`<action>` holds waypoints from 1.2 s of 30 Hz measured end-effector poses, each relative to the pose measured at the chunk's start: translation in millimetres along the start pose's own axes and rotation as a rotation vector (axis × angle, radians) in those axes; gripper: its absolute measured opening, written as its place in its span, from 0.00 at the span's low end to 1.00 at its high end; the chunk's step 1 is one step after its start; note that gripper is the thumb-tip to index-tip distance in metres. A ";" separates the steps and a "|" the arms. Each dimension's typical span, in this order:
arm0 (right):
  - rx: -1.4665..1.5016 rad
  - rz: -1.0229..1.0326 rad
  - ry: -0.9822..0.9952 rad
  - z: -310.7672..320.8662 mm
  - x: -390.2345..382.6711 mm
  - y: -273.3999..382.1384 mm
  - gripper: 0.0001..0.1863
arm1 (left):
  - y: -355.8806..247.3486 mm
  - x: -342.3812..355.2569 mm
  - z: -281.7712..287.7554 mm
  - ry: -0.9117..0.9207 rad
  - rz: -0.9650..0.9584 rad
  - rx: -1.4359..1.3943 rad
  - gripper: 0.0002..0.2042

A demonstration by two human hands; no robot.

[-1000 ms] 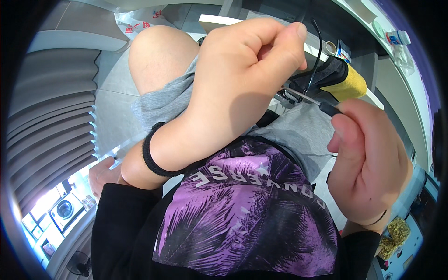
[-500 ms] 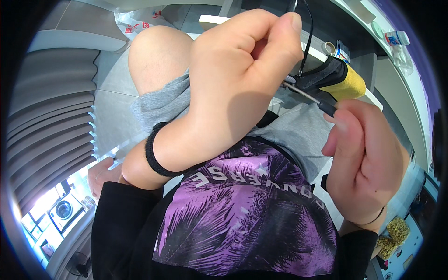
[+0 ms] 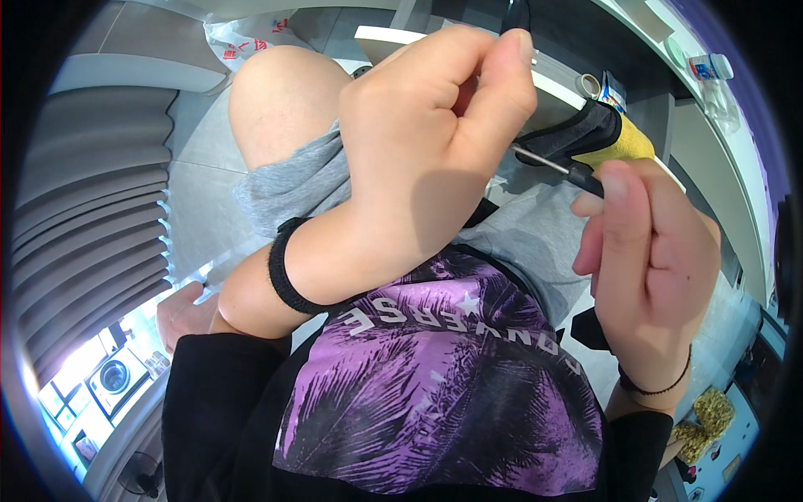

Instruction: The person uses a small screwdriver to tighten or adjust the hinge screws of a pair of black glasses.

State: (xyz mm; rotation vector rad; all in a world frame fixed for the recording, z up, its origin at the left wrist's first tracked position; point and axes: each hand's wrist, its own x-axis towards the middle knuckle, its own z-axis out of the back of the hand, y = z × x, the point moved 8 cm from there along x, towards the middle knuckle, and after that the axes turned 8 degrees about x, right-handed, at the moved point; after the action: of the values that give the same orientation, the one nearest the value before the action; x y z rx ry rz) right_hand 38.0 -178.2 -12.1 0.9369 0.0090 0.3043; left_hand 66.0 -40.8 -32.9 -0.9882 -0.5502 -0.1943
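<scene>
One slim, black-handled tool with a silver metal shaft (image 3: 577, 176) is pinched in the right hand (image 3: 652, 251); its tip appears just beside the left hand (image 3: 427, 125), whose curled fingers seem to pinch a slim black piece (image 3: 514, 15); what is done or left is hidden.

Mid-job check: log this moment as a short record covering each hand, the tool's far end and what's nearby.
Left hand: pinching a slim dark piece between thumb and forefinger
Right hand: gripping a thin tool, dark handle, metal shaft
Tool's far end: beside the left hand in this view; contact cannot be told
Nearby: black-and-yellow cloth item behind the tool; small round roll farther back
Left wrist: black band
</scene>
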 end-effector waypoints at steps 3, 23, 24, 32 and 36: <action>0.100 -0.003 -0.038 -0.1 0.9 -4.3 0.14 | 1.5 5.2 4.5 0.048 0.101 -0.197 0.13; -0.154 0.479 0.029 -14.3 2.7 -4.0 0.13 | 22.7 -2.7 -28.7 0.420 0.501 -0.800 0.18; -0.162 0.509 0.033 -13.4 2.8 -4.2 0.13 | 25.6 -2.5 -27.1 0.395 0.516 -0.787 0.18; -0.182 0.588 -0.141 -9.4 -2.6 -4.5 0.14 | 20.9 -7.3 -30.2 0.498 0.502 -0.815 0.19; -0.212 0.688 -0.201 -6.3 -5.7 1.5 0.15 | 15.4 -15.8 -36.6 0.736 0.472 -0.708 0.19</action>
State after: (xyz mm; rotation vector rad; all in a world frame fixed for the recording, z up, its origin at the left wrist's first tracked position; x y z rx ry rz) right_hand 31.3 -173.9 -15.5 0.7315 -0.5301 0.8279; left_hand 71.6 -64.3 -68.2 -1.5890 0.4707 -0.3164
